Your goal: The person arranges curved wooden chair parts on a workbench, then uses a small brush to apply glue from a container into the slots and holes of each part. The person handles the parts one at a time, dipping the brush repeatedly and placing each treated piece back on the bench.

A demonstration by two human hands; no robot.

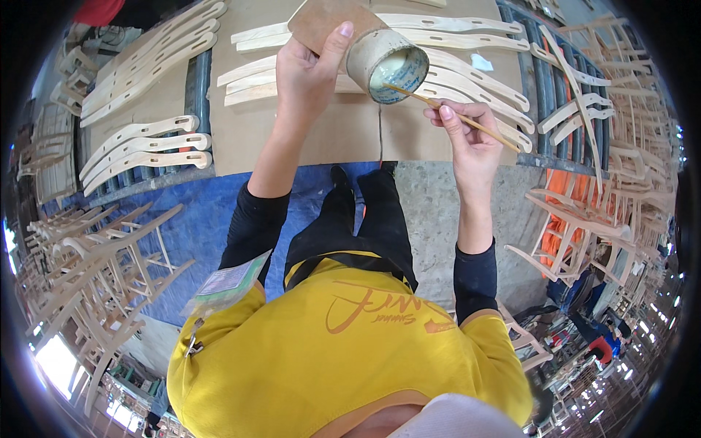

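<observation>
My left hand (310, 69) grips a cardboard-coloured cylindrical cup (385, 63) tipped on its side, with its mouth facing me and pale white glue inside. My right hand (467, 131) pinches a thin wooden stick (453, 113) whose tip reaches into the cup's mouth. Both hands are held over a cardboard-covered bench (328, 131). A brown cardboard piece (321, 18) shows behind the cup.
Curved pale wooden chair parts (146, 150) lie in rows on the bench, to the left and the right (475, 80). Unfinished wooden chair frames are stacked at left (87, 270) and right (606, 182). Blue sheet (197, 219) and concrete floor lie below.
</observation>
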